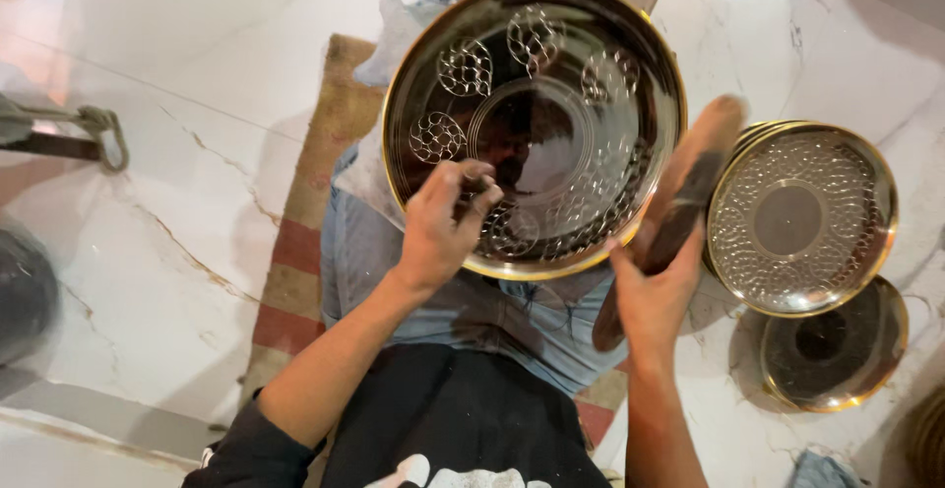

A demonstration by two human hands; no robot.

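White marble flooring with brown veining carries the work; the person sits on it, with a striped red-and-tan mat point(295, 252) running beneath the legs.

Nearest the camera, a black garment covers the torso and pale blue cloth point(512, 325) covers the lap, which serves as a cushion for the workpiece. The left hand point(438, 227) rests on the near rim of the large round brass tray point(536, 124). Its fingers point(472, 188) are clenched around a small dark tool, most likely a punch, whose tip meets the tray face; the exact tool cannot be made out. The right hand point(655, 291) has its fingers closed around the lower end of a wooden mallet point(679, 202), raised at an angle just beside the tray's right edge.

The tray is tilted toward the person, so its face is presented squarely to both hands. Dimpled leaf-shaped motifs ring a plain centre circle.

Farther right, two smaller brass plates point(802, 217) lie on the floor, overlapping, apart from the tray. A metal clamp-like fitting point(98, 133) lies at far left.
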